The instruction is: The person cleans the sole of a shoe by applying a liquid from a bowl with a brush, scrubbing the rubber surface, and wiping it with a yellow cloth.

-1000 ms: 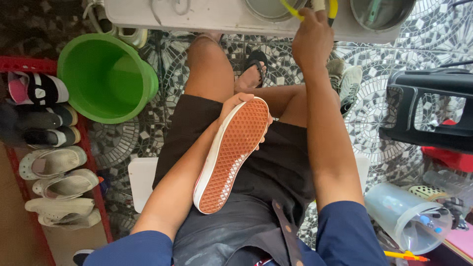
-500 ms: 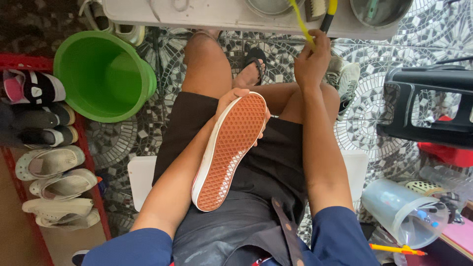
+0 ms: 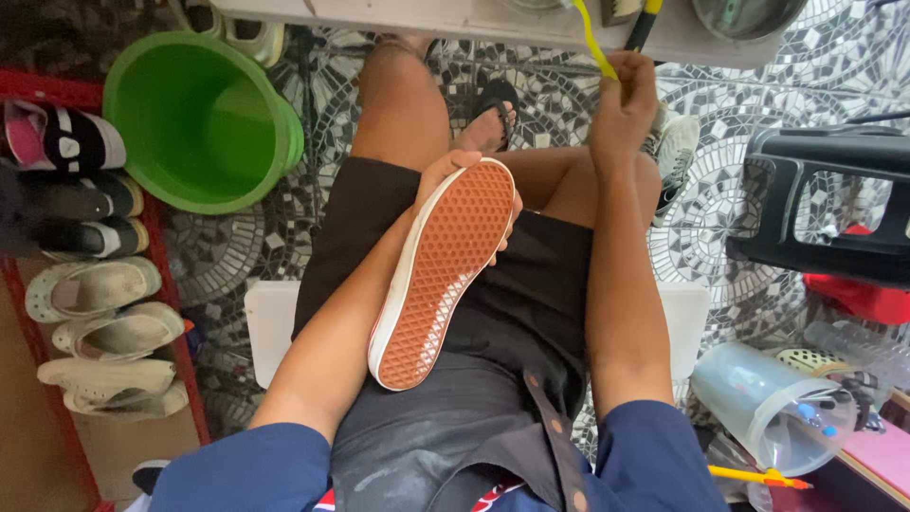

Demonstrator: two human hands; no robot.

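A shoe (image 3: 441, 275) lies sole-up on my lap, showing an orange waffle sole with a white rim. My left hand (image 3: 453, 171) holds it around the toe end, fingers wrapped under it. My right hand (image 3: 621, 109) is raised over my right knee and is closed on a thin yellow-handled tool (image 3: 592, 43) that points up toward the white table edge (image 3: 427, 19). I sit on a white stool (image 3: 270, 322) in black shorts and a dark apron.
A green bucket (image 3: 204, 118) stands on the patterned tile floor at left, beside a red rack (image 3: 57, 95) with several shoes and sandals. A black stool (image 3: 825, 204) is at right, a clear plastic jug (image 3: 768, 412) lower right. A sneaker (image 3: 678, 156) lies near my right knee.
My right hand has come down from the table with the yellow-handled tool, toward my knee. The left hand and the shoe have stayed in place.
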